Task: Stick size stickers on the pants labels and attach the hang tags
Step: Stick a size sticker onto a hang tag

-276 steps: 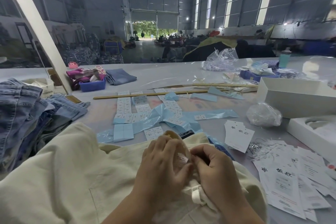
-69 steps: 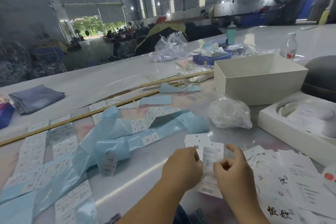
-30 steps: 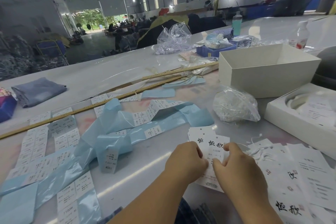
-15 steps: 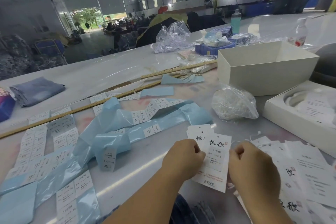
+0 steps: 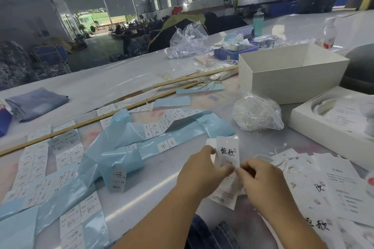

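Both hands pinch one white hang tag [image 5: 227,152] above the table [image 5: 113,79]: the left hand [image 5: 200,170] grips its left edge, the right hand [image 5: 261,178] its lower right edge. More hang tags [image 5: 332,184] lie just right; blue sticker strips [image 5: 125,147] sprawl left.

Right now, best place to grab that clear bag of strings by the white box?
Probably the bag of strings by its crumpled top, from above: it is a soft heap lying flat, with the white box close behind, so nothing firm to pinch at the sides.
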Available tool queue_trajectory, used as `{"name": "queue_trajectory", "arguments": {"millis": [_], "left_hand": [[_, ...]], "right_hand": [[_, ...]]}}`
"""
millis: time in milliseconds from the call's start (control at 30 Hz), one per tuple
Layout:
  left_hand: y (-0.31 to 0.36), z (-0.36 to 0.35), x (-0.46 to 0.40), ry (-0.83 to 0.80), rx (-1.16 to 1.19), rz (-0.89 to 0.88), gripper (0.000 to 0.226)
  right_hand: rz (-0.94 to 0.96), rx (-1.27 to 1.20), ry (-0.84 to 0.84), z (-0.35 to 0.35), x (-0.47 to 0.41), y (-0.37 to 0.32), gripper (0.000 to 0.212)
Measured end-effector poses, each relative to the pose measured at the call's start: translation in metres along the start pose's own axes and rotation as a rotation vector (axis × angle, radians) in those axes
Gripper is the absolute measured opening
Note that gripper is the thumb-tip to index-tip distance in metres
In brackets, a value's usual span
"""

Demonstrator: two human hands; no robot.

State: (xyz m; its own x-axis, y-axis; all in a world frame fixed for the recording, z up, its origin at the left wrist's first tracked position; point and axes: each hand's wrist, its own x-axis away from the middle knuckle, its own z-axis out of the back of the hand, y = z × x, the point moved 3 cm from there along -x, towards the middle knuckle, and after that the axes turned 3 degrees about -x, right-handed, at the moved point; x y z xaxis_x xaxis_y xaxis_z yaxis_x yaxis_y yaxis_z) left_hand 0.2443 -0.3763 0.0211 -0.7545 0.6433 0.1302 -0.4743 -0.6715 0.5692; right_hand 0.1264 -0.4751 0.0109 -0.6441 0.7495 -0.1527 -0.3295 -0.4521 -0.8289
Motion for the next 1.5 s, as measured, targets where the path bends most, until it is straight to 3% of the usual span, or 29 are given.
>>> {"name": "queue_trajectory", "arguments": {"millis": [167,267,333,567,667,767,933,1267,1500], "left_hand": [[0.0,-0.003,0.002,-0.062,-0.078,0.007,0.07],[-0.002,-0.002,0.001,-0.053,-0.027,0.027,0.068],[-0.003,-0.002,0.001,-0.041,0.001,0.04,0.067],[-0.006,-0.001,0.0,-0.041,-0.001,0.06,0.073],[-0.007,-0.001,0.0,-0.062,0.026,0.066,0.07],[-0.008,0.0,0.001,-0.08,0.069,0.073,0.068],[-0.008,0.0,0.0,-0.092,0.062,0.083,0.075],[-0.006,0.003,0.004,-0.08,0.114,0.079,0.072],[-0.004,0.01,0.004,-0.015,0.119,0.1,0.063]], "right_hand": [[-0.031,0.248,0.111,0.012,-0.001,0.003,0.014],[-0.128,0.634,-0.001,0.011,0.001,0.006,0.022],[-0.167,0.708,-0.034,0.01,0.002,0.007,0.025],[-0.126,0.598,0.05,0.011,0.0,0.006,0.018],[-0.042,0.406,0.174,0.015,0.0,0.003,0.014],[-0.023,0.207,0.196,0.014,-0.002,0.006,0.025],[-0.017,-0.111,0.247,0.016,-0.005,0.009,0.019],[0.064,-0.055,0.321,0.02,-0.004,0.007,0.007],[0.033,-0.164,0.342,0.023,-0.002,0.004,0.018]]}}
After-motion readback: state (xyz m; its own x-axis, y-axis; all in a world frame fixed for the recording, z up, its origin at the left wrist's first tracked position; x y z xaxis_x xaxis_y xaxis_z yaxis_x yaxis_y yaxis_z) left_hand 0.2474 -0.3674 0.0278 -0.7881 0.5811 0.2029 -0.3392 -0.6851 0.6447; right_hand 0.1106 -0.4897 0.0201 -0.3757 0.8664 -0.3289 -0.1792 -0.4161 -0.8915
